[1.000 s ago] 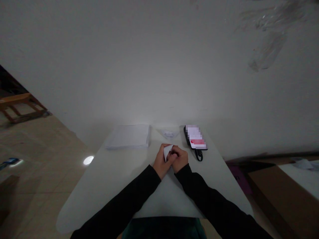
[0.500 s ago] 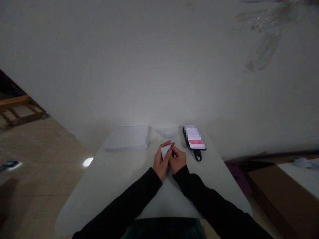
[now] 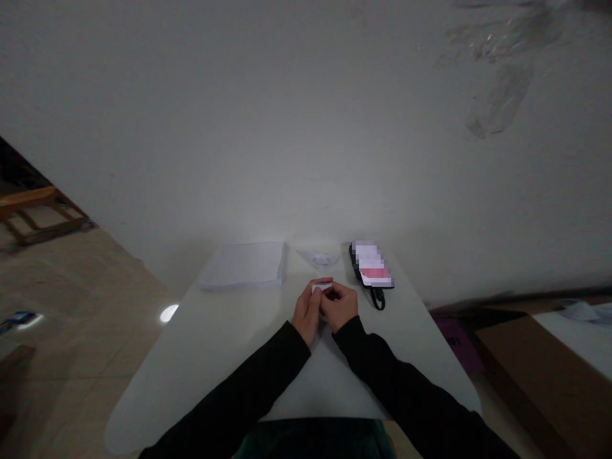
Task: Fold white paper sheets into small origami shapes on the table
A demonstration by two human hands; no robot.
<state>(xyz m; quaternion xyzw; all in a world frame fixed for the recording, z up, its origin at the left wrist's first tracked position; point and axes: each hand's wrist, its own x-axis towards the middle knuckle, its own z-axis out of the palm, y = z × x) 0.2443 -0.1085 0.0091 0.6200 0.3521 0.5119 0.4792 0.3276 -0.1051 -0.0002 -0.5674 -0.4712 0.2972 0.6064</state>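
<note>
Both hands meet above the middle of the white table (image 3: 210, 357), closed around a small piece of folded white paper (image 3: 322, 287). My left hand (image 3: 307, 312) wraps its left side, with the thumb pressed on the near face. On the other side, the fingers of my right hand (image 3: 340, 305) are bent and pinch its right edge. Only a narrow white strip of the paper shows between the fingers. Just beyond the hands lies a white folded paper piece (image 3: 321, 259).
A stack of white paper (image 3: 246, 264) lies at the table's back left. At the back right, a phone (image 3: 371, 262) with a lit, blurred screen rests on a black object with a cable loop (image 3: 378, 298). The wall (image 3: 306, 127) rises behind. A cardboard box (image 3: 540, 363) stands right of the table.
The paper's visible white face has tipped and shrunk to a narrow strip. The left fingers have come down slightly, and both hands still hold it in nearly the same place.
</note>
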